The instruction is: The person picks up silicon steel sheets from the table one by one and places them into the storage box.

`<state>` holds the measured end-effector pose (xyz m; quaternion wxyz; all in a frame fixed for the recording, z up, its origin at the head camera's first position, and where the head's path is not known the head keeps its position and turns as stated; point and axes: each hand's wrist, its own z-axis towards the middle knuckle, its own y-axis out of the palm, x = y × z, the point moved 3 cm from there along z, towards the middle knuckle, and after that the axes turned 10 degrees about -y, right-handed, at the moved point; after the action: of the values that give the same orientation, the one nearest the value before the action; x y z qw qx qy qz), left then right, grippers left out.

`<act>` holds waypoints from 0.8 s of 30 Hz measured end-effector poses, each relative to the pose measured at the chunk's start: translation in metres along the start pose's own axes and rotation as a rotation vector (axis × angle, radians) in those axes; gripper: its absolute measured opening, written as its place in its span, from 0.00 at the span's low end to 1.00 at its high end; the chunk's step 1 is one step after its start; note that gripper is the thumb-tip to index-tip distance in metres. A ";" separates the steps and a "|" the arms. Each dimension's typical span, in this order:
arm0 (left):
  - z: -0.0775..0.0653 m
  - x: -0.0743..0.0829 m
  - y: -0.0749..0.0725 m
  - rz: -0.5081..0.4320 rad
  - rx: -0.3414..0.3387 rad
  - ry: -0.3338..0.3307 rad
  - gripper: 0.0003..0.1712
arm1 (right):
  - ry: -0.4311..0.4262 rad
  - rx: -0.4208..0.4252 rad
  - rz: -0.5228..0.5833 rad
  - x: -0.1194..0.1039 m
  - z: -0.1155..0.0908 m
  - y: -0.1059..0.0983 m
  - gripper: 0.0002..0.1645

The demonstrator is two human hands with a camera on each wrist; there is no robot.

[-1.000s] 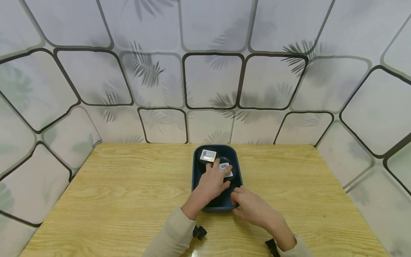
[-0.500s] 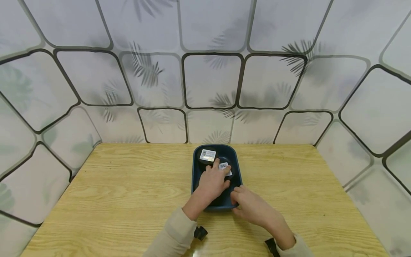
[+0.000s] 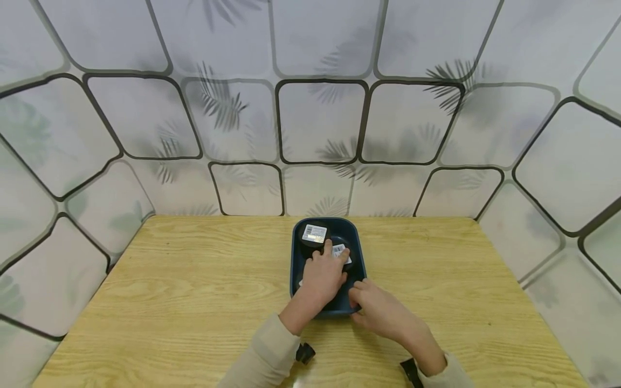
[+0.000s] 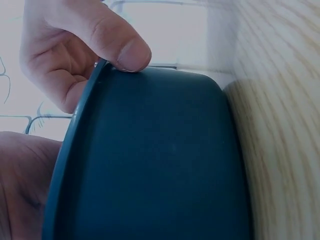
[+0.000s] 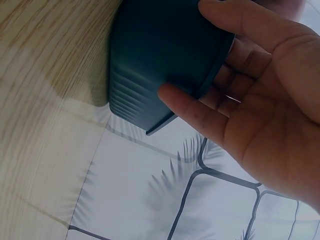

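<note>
A dark blue plastic tub stands on the table. My left hand reaches into it, fingers stretched over a round black item with a white barcode label, touching its top. Another black round item, labelled the same way, lies at the tub's far left. A bit of white label peeks out beside my left wrist; the rest is hidden. At the near right corner my right hand grips the tub's rim. The left wrist view shows its thumb pressed against the outer wall.
The wooden table extends to both sides of the tub. Behind it hangs a pale patterned cloth, which also runs along the left and right sides. A black strap mount sits at my left wrist.
My left hand has shifted slightly to the right inside the tub. A piece of white label now shows left of its wrist. The right hand keeps its grip on the rim.
</note>
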<state>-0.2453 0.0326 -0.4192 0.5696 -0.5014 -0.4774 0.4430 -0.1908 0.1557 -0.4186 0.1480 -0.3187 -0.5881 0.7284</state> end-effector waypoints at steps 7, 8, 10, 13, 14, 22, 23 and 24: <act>0.005 -0.001 0.000 -0.034 -0.020 0.017 0.31 | 0.022 -0.012 -0.009 0.005 0.000 -0.002 0.12; 0.005 -0.002 0.001 -0.041 -0.019 0.025 0.31 | 0.026 -0.012 -0.011 0.006 0.001 -0.002 0.12; 0.005 -0.004 0.002 -0.056 -0.010 0.042 0.31 | 0.027 -0.009 -0.015 0.008 0.001 -0.002 0.12; 0.006 -0.010 0.004 -0.084 0.018 0.076 0.31 | 0.024 -0.001 -0.016 0.011 0.001 -0.003 0.11; 0.006 -0.012 0.004 -0.093 0.035 0.087 0.30 | 0.023 0.000 -0.014 0.011 0.001 -0.004 0.11; 0.004 -0.031 -0.004 -0.160 0.179 0.139 0.27 | 0.027 -0.008 0.020 0.015 -0.002 -0.009 0.10; 0.004 -0.034 -0.004 -0.168 0.184 0.138 0.27 | 0.034 -0.010 0.027 0.015 -0.002 -0.010 0.09; 0.003 -0.037 -0.005 -0.178 0.187 0.136 0.27 | 0.042 -0.012 0.032 0.016 -0.002 -0.010 0.09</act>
<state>-0.2540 -0.0035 -0.4181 0.6821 -0.4305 -0.4367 0.3983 -0.2030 0.1698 -0.4139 0.1470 -0.3443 -0.5842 0.7201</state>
